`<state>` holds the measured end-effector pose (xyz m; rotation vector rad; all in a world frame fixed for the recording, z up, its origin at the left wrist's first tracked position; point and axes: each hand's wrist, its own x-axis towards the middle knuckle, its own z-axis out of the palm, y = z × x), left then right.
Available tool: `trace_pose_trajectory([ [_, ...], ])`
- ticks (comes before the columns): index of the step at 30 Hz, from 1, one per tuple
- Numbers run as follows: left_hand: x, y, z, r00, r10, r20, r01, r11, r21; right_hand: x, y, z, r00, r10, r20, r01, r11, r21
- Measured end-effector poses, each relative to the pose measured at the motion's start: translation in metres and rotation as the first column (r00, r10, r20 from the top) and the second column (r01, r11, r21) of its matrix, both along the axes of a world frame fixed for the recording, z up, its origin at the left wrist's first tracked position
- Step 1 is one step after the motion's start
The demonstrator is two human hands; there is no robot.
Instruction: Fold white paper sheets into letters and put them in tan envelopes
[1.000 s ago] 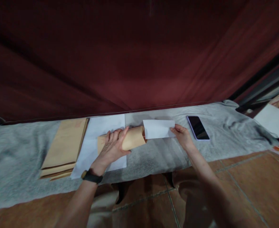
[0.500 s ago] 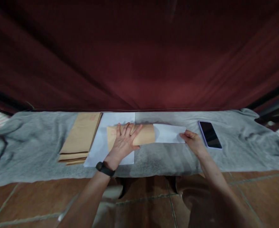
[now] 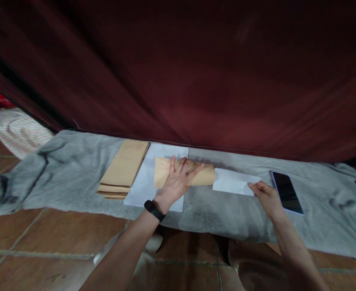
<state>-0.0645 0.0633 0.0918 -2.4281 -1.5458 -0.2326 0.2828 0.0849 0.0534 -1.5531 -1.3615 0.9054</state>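
Head camera, single view: set above the forearms (image 3: 120, 250), facing forward and down. Range close and wide; left hand (image 3: 176, 180) just below centre, right hand (image 3: 266, 195) to its right, grey cloth (image 3: 202, 218) spanning the width, red curtain (image 3: 211, 81) above, tiled floor (image 3: 65, 234) below.

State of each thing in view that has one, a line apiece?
Left hand: spread, on brown envelope
Right hand: pinching white slip
Brown envelope: bowed, partly over white sheet
White slip: unclear whether any lies inside envelope
White sheet: flat
Envelope stack: flat, slightly uneven
Phone: face up, screen dark
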Motion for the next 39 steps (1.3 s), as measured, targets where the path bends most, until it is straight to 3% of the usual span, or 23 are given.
trace_pose_trajectory([
  [13, 0.006, -0.006, 0.006, 0.999, -0.028, -0.031, 0.028, 0.999, 0.017, 0.007, 0.0, -0.001, 0.999, -0.007, -0.038, 0.004, 0.997, -0.075],
  [24, 0.007, -0.001, 0.002, 0.998, 0.002, 0.067, -0.002, 1.0, -0.003, 0.003, -0.002, 0.007, 1.0, 0.007, 0.007, -0.006, 0.991, -0.134],
  [30, 0.003, 0.002, -0.006, 0.989, -0.033, 0.145, 0.041, 0.998, -0.052, 0.003, -0.001, 0.002, 0.999, 0.032, 0.031, -0.03, 0.998, -0.057],
  [39, -0.002, 0.006, -0.012, 0.982, -0.071, 0.175, 0.092, 0.989, -0.114, -0.002, 0.006, -0.001, 0.993, 0.054, -0.1, -0.056, 0.998, -0.01],
])
